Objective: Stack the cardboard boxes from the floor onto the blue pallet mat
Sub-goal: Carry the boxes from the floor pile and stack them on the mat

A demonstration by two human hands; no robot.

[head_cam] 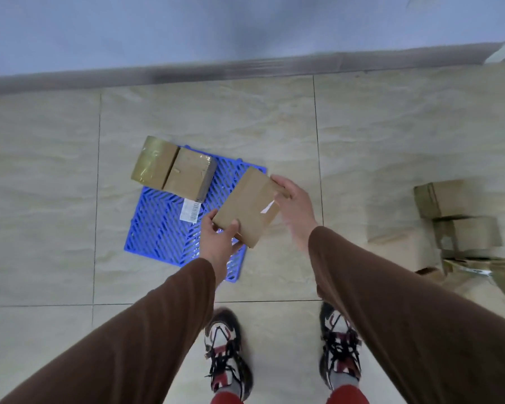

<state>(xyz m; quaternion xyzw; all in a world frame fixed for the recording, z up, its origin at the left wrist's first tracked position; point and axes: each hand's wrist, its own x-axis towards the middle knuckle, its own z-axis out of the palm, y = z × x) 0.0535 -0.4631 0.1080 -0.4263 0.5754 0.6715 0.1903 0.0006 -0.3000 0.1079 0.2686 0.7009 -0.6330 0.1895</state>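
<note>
- Left hand (216, 237) and right hand (292, 199) each grip opposite ends of a cardboard box (247, 207), held above the blue pallet mat (158, 234).
- A barcode label (190, 210) lies on the mat, print unreadable.
- Two taped boxes (172, 169) sit on the mat's far-left corner.

2 boxes (174, 167) on 1 blue mat (158, 234), 1 box (250, 207) held, 2 hands (216, 240).

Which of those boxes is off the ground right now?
The plain box held in both hands above the mat; the others rest on it or the floor.
</note>
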